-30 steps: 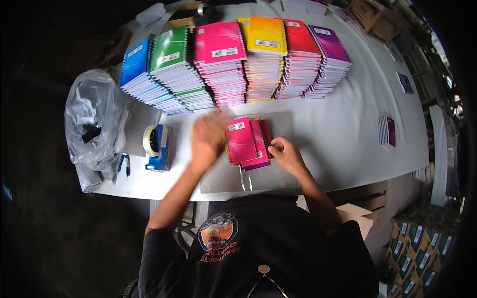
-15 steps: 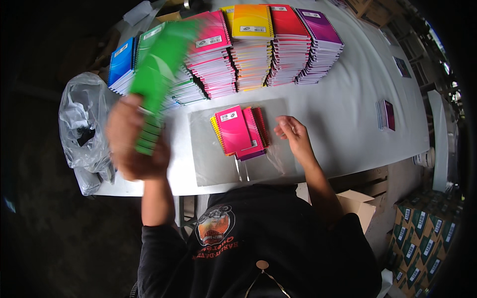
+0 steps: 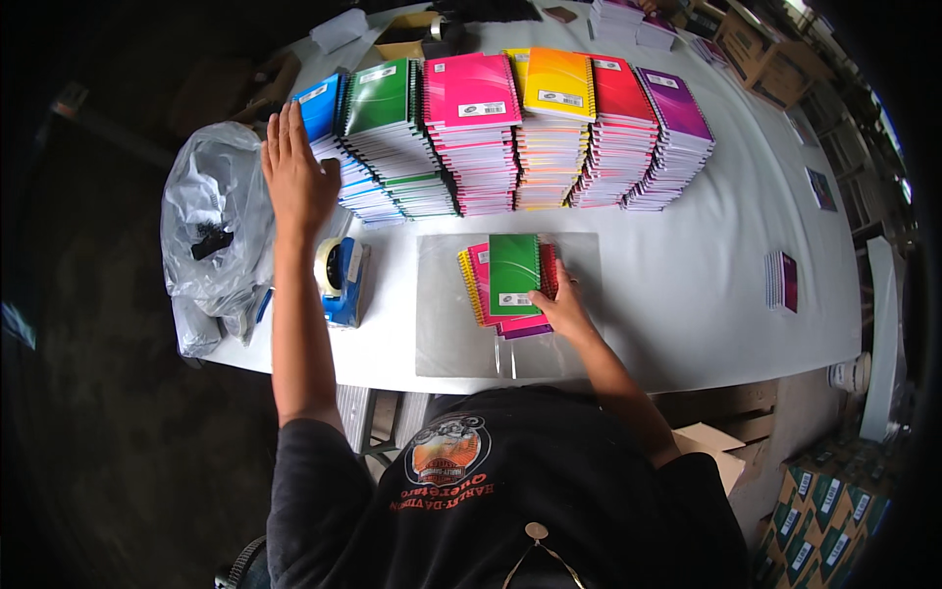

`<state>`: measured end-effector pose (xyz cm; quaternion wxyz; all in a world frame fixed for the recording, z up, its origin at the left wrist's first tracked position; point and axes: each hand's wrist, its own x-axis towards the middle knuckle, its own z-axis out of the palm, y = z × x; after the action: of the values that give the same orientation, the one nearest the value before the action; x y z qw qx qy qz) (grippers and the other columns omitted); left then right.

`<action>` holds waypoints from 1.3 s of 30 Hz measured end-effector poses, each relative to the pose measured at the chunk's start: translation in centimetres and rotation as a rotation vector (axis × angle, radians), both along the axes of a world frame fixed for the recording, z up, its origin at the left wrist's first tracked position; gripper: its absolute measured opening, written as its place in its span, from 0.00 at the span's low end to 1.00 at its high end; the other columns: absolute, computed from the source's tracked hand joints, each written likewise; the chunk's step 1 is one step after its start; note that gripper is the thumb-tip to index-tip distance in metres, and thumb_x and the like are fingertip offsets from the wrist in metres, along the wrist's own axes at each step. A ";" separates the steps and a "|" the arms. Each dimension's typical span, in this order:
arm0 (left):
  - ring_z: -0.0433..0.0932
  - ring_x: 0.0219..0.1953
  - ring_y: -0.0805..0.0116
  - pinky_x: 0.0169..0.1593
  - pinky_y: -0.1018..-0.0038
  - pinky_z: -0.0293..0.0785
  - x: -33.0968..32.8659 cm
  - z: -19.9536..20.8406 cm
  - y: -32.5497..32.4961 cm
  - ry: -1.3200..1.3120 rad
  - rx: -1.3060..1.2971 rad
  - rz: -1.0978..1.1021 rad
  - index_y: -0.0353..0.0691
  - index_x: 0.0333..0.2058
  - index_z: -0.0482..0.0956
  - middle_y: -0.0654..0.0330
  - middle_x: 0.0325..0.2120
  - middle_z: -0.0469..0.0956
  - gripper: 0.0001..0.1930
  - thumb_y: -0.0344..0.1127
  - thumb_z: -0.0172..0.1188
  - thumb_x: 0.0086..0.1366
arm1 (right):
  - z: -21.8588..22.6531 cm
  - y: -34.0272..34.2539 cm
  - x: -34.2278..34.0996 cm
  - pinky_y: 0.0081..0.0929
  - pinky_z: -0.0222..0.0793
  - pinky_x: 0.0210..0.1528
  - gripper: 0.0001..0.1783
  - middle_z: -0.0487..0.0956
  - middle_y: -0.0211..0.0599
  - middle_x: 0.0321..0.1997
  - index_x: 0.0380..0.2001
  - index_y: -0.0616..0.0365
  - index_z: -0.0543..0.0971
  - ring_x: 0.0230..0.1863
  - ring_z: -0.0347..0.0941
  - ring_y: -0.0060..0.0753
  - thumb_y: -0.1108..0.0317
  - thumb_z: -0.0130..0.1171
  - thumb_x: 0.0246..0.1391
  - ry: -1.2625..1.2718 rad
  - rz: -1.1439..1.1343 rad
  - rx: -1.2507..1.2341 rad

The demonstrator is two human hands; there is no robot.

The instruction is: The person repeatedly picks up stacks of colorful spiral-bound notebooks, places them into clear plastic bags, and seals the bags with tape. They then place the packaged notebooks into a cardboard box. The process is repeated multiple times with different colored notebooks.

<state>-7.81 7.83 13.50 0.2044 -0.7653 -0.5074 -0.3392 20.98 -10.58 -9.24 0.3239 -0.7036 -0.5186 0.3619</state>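
Note:
My left hand (image 3: pixel 299 177) reaches up at the left, its fingers stretched out, beside the stack of blue spiral notebooks (image 3: pixel 320 106) and partly covering it. Nothing shows in it. A green spiral notebook (image 3: pixel 514 270) lies on top of a small fanned pile in front of me. My right hand (image 3: pixel 563 306) holds this notebook at its lower right corner, thumb on the cover and fingers along the pile's right edge. Beneath it show pink (image 3: pixel 479 257), yellow (image 3: pixel 469 285), red and purple notebooks. The pile lies on a clear plastic sheet or bag (image 3: pixel 442 344).
Tall stacks of green (image 3: pixel 378 103), pink (image 3: pixel 471 88), orange (image 3: pixel 559 83), red (image 3: pixel 620 93) and purple notebooks (image 3: pixel 677 103) stand in a row behind. A blue tape dispenser (image 3: pixel 343 294) and a clear plastic bag (image 3: pixel 211 226) are at left. Small notebooks (image 3: pixel 782 282) lie at right.
The green notebook, held up in my left hand before, now lies on the pile with my right hand on it. My left hand has let go and moved toward the blue stack.

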 end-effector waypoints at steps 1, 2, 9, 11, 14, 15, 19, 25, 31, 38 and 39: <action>0.56 0.62 0.53 0.63 0.63 0.52 -3.1 -1.1 1.3 0.196 -0.153 0.139 0.42 0.61 0.56 0.50 0.59 0.60 0.36 0.27 0.57 0.51 | 0.2 0.1 0.1 0.42 0.50 0.63 0.50 0.59 0.64 0.60 0.62 0.70 0.49 0.61 0.55 0.59 0.57 0.64 0.43 0.047 0.023 -0.020; 0.68 0.56 0.55 0.57 0.67 0.63 -4.2 -1.4 2.2 0.181 -0.110 -0.026 0.41 0.55 0.67 0.50 0.53 0.69 0.27 0.30 0.57 0.54 | 0.2 0.1 0.5 0.40 0.50 0.63 0.50 0.58 0.65 0.60 0.62 0.70 0.48 0.62 0.54 0.59 0.58 0.64 0.43 0.066 0.033 -0.027; 0.78 0.41 0.62 0.45 0.71 0.72 0.5 3.5 -6.0 -0.198 0.474 -0.147 0.37 0.41 0.78 0.56 0.41 0.79 0.12 0.22 0.56 0.59 | -2.7 -0.2 1.6 0.36 0.54 0.61 0.52 0.59 0.68 0.58 0.62 0.72 0.45 0.60 0.58 0.56 0.58 0.63 0.42 0.144 -0.009 0.040; 0.77 0.43 0.64 0.45 0.70 0.70 2.9 -1.3 -10.2 -0.204 0.342 -0.300 0.39 0.41 0.78 0.57 0.40 0.78 0.11 0.25 0.55 0.59 | -0.9 -0.2 1.6 0.35 0.55 0.60 0.53 0.59 0.69 0.58 0.62 0.72 0.45 0.59 0.58 0.56 0.57 0.63 0.42 0.149 -0.016 -0.053; 0.73 0.47 0.66 0.48 0.69 0.66 6.7 -14.3 -16.8 0.109 -0.333 -0.595 0.46 0.44 0.78 0.62 0.46 0.75 0.16 0.29 0.58 0.55 | 0.8 0.3 0.6 0.34 0.56 0.60 0.51 0.60 0.71 0.57 0.61 0.73 0.49 0.60 0.58 0.58 0.49 0.60 0.46 0.254 -0.053 -0.080; 0.71 0.48 0.66 0.49 0.68 0.65 7.3 -17.3 -18.3 0.151 -0.499 -0.659 0.48 0.45 0.78 0.63 0.48 0.74 0.17 0.31 0.58 0.54 | -0.7 0.5 0.8 0.34 0.55 0.60 0.50 0.60 0.71 0.58 0.61 0.74 0.50 0.61 0.58 0.58 0.47 0.58 0.47 0.317 -0.112 -0.059; 0.69 0.48 0.54 0.51 0.65 0.64 8.1 -16.7 -16.6 -0.358 -0.556 -0.380 0.37 0.50 0.70 0.49 0.50 0.69 0.23 0.37 0.60 0.57 | -2.9 0.8 1.8 0.34 0.54 0.62 0.49 0.59 0.71 0.59 0.59 0.75 0.54 0.63 0.57 0.54 0.42 0.55 0.50 0.382 -0.167 -0.062; 0.51 0.62 0.41 0.64 0.61 0.46 11.1 -22.1 -15.2 -0.765 -1.188 0.006 0.24 0.61 0.42 0.34 0.57 0.55 0.51 0.51 0.63 0.52 | 2.8 2.4 1.3 0.21 0.65 0.39 0.31 0.76 0.34 0.35 0.42 0.67 0.74 0.35 0.69 0.20 0.46 0.58 0.51 0.510 -0.047 -0.217; 0.52 0.61 0.40 0.64 0.60 0.50 12.1 -19.7 -15.9 -0.851 -1.313 -0.046 0.29 0.62 0.42 0.33 0.56 0.54 0.52 0.46 0.64 0.47 | 3.9 1.7 0.6 0.25 0.67 0.44 0.31 0.75 0.34 0.42 0.47 0.66 0.72 0.41 0.71 0.25 0.51 0.63 0.48 0.729 -0.105 -0.326; 0.57 0.60 0.48 0.63 0.63 0.53 8.3 -14.8 -17.7 -1.061 -1.027 -0.493 0.34 0.63 0.42 0.41 0.56 0.57 0.53 0.35 0.66 0.41 | 4.9 -1.6 -0.8 0.31 0.62 0.52 0.37 0.68 0.41 0.52 0.52 0.67 0.65 0.49 0.66 0.33 0.63 0.70 0.41 0.501 0.254 0.271; 0.58 0.59 0.50 0.62 0.63 0.53 7.3 -14.0 -17.9 -1.114 -1.005 -0.593 0.33 0.63 0.42 0.43 0.55 0.58 0.53 0.33 0.66 0.40 | 4.5 -2.2 -0.4 0.32 0.61 0.53 0.39 0.66 0.42 0.54 0.53 0.67 0.63 0.51 0.65 0.33 0.63 0.71 0.39 0.433 0.337 0.373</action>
<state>-0.47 -10.07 -0.55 -0.5458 -0.5872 -0.4023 -0.4421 20.55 -12.76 -4.73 0.4855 -0.4432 -0.6043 0.4502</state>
